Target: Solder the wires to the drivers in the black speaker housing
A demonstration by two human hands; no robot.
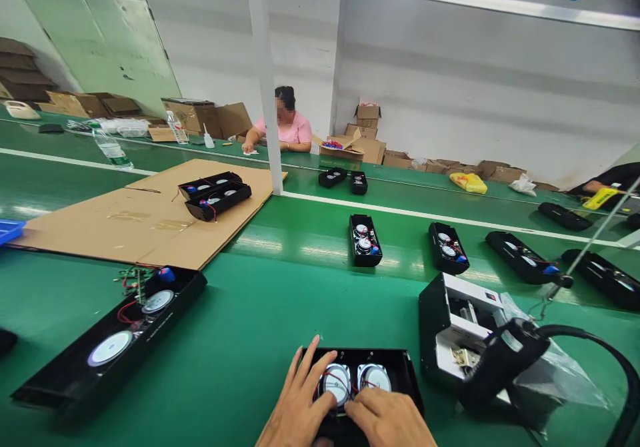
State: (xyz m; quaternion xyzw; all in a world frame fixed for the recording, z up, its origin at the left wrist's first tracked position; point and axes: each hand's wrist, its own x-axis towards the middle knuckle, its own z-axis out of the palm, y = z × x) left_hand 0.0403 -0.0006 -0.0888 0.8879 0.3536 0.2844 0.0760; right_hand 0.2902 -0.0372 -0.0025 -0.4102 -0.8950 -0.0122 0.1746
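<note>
A black speaker housing (pixel 390 367) with two round silver speaker cones and red and black wires lies at the near edge of the green bench. My left hand (pixel 297 404) rests on its left side, fingers spread, thumb touching the left cone (pixel 336 382). My right hand (pixel 390 420) lies flat over the housing's lower right part, just below the right cone (pixel 375 377). Neither hand grips anything.
A long black speaker bar (pixel 107 344) with loose wires lies at left. A black tool (pixel 500 360) on a cable rests by a small box (pixel 450 314) at right. More housings (pixel 365 240) sit on the belt. Cardboard sheet (pixel 125 220) lies at left; a seated person (pixel 287 127) works behind.
</note>
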